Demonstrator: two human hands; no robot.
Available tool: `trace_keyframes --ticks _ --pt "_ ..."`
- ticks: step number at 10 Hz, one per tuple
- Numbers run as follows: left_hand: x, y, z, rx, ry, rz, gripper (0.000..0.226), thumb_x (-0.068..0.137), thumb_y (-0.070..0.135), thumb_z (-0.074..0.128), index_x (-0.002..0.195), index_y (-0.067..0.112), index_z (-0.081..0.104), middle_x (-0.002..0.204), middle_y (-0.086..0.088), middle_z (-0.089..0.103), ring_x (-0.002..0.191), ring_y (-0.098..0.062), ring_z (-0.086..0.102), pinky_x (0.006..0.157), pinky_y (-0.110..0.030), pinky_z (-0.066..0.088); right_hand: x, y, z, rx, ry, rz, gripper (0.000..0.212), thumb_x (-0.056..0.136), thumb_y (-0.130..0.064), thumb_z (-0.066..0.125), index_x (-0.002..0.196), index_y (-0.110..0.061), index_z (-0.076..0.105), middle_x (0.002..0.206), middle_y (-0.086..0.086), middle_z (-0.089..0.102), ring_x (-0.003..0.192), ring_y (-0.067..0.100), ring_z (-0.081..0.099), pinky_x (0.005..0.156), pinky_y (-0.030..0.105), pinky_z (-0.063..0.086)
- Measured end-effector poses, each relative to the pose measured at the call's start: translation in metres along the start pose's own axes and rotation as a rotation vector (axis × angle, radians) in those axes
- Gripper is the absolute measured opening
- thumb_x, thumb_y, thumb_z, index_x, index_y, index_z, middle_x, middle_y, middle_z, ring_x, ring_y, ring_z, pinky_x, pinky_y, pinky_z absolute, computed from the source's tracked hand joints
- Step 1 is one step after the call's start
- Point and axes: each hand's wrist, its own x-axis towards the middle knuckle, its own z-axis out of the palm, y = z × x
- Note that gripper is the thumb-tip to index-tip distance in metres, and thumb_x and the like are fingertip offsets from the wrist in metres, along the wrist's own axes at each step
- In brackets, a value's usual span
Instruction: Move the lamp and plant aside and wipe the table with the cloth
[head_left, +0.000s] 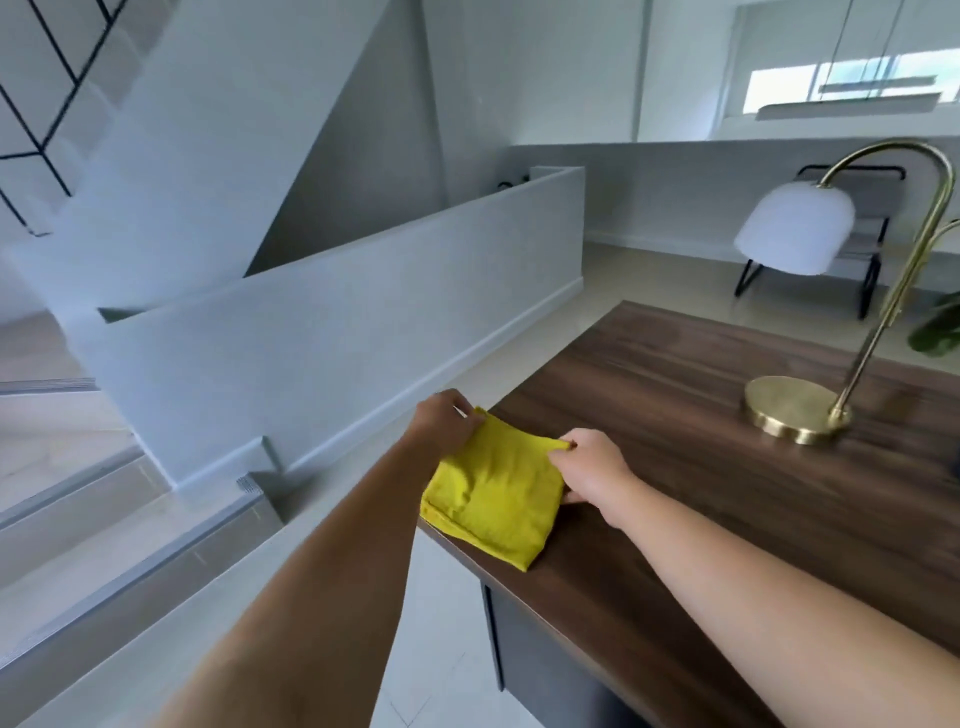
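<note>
a folded yellow cloth (491, 501) is laid on the near left corner of the dark wood table (675, 415), slightly over its edge. its far left corner is pinched by the left hand (444, 422), its far right corner by the right hand (592, 467). the brass lamp (797, 410) is stood well apart to the right, with plant (937, 330) leaves beside it. no readable writing is seen.

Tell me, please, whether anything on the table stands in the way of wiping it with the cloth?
Yes: the brass lamp stands on the table toward its far right, beyond the yellow cloth that both hands pinch at the near corner. Plant leaves show at the right edge.
</note>
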Motion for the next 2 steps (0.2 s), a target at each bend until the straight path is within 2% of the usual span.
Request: trace_keyframes --ticks 1,2 --pt "0.013 -0.005 0.021 0.042 -0.056 0.035 0.02 0.087 0.024 0.062 0.105 0.013 0.061 0.11 -0.012 0.067 0.092 -0.026 0.06 0.076 -0.03 0.047 0.011 0.014 -0.005 -0.216 0.084 -0.077 0.015 0.082 -0.008 0.054 0.087 -0.015 0.067 0.094 0.006 0.066 0.086 0.02 0.06 0.07 0.024 0.044" --pt "0.028 -0.002 0.036 0.193 -0.058 0.094 0.037 0.085 0.028 0.063 0.119 0.022 0.05 0.121 -0.006 0.062 0.113 -0.027 0.056 0.094 -0.043 0.048 0.022 0.022 -0.013 -0.309 0.165 -0.084 0.021 0.082 -0.01 0.057 0.1 -0.018 0.064 0.102 0.001 0.065 0.103 0.021 0.06 0.09 0.03 0.044"
